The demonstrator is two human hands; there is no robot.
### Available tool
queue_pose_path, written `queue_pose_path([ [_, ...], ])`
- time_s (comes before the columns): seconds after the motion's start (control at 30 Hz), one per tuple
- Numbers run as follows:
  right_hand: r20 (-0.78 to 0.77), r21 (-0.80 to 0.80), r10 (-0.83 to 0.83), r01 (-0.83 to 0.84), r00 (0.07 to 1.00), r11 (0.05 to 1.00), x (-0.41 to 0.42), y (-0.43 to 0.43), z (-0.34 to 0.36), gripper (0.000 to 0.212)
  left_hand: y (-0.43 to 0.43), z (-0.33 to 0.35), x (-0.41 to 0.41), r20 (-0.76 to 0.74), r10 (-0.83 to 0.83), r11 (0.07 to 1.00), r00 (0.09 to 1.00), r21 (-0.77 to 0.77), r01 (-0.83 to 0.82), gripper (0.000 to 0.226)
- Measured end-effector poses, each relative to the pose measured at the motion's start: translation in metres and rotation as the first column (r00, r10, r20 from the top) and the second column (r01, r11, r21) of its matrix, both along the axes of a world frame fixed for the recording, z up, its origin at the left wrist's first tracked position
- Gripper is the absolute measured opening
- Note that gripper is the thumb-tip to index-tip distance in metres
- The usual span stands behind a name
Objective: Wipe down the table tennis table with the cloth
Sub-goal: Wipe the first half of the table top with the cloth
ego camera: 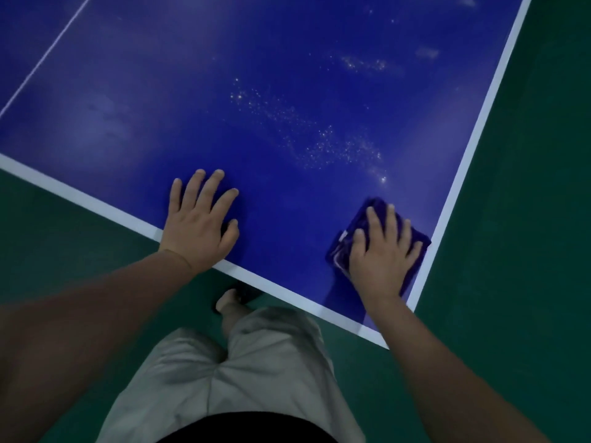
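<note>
Blue fills most of my view: the table [224, 75] runs from the far left to the right, its corner pointing toward me at the near right. A thin white line [48, 55] crosses the surface at the far left, and a wider white border [80, 195] edges the near and right sides. Green floor [527, 219] shows around it.

Left of centre, I see the left hand [198, 225] lying flat on the table by the near edge, fingers spread apart and holding nothing, the wrist over the white border.

Between the arms, near me, are grey shorts [243, 369] and one foot [228, 303] on the floor by the table's edge.

Farther off, in the middle and to the right, pale specks [319, 139] are scattered in a band across the blue.

At the near right corner, the right hand [383, 254] presses palm down on a folded blue cloth [347, 247], fingers spread over its top. The cloth lies flat on the table, just inside the right border, and looks slightly blurred.
</note>
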State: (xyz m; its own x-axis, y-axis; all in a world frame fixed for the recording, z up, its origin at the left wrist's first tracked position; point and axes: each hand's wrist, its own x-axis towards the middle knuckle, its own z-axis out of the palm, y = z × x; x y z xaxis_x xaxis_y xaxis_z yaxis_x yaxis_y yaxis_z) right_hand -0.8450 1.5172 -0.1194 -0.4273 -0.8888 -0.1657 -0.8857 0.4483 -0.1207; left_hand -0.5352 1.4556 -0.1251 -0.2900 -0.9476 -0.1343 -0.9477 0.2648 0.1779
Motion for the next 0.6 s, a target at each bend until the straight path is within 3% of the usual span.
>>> queue_pose_path([
  [0.03, -0.005, -0.004, -0.001, 0.001, 1.000, 1.000, 0.010, 0.003, 0.001, 0.055, 0.007, 0.002, -0.009, -0.017, 0.052, 0.999, 0.998, 0.006, -0.052, 0.061],
  [0.1, -0.034, -0.019, 0.251, -0.252, 0.967, 0.968, 0.031, 0.027, -0.002, 0.053, 0.026, 0.005, -0.038, -0.074, 0.165, 0.986, 0.984, 0.030, -0.163, 0.063],
  [0.17, -0.028, -0.032, 0.571, -0.572, 0.820, 0.820, 0.026, 0.058, -0.005, 0.050, 0.051, 0.009, -0.074, -0.133, 0.254, 0.967, 0.958, 0.071, -0.246, 0.064],
  [0.23, -0.019, -0.045, 0.744, -0.744, 0.668, 0.667, -0.009, 0.061, -0.004, 0.049, 0.079, 0.008, -0.107, -0.171, 0.319, 0.946, 0.932, 0.113, -0.303, 0.064],
  [0.3, -0.066, -0.029, 0.726, -0.729, 0.684, 0.684, -0.045, 0.046, -0.003, 0.049, 0.103, 0.003, -0.132, -0.175, 0.363, 0.929, 0.915, 0.150, -0.340, 0.067],
  [0.37, -0.077, -0.019, 0.546, -0.549, 0.834, 0.836, -0.062, 0.028, -0.002, 0.052, 0.113, -0.003, -0.145, -0.145, 0.401, 0.912, 0.905, 0.161, -0.378, 0.071],
  [0.43, -0.070, -0.029, 0.428, -0.431, 0.901, 0.902, -0.051, 0.033, -0.005, 0.053, 0.114, -0.006, -0.149, -0.117, 0.430, 0.898, 0.895, 0.158, -0.410, 0.071],
  [0.5, -0.072, -0.042, 0.523, -0.527, 0.849, 0.849, -0.039, 0.061, -0.007, 0.052, 0.112, -0.005, -0.150, -0.104, 0.440, 0.892, 0.892, 0.163, -0.421, 0.070],
  [0.6, -0.015, -0.030, 0.814, -0.814, 0.580, 0.579, -0.058, 0.103, -0.007, 0.049, 0.110, -0.002, -0.154, -0.103, 0.489, 0.865, 0.866, 0.188, -0.466, 0.068],
])
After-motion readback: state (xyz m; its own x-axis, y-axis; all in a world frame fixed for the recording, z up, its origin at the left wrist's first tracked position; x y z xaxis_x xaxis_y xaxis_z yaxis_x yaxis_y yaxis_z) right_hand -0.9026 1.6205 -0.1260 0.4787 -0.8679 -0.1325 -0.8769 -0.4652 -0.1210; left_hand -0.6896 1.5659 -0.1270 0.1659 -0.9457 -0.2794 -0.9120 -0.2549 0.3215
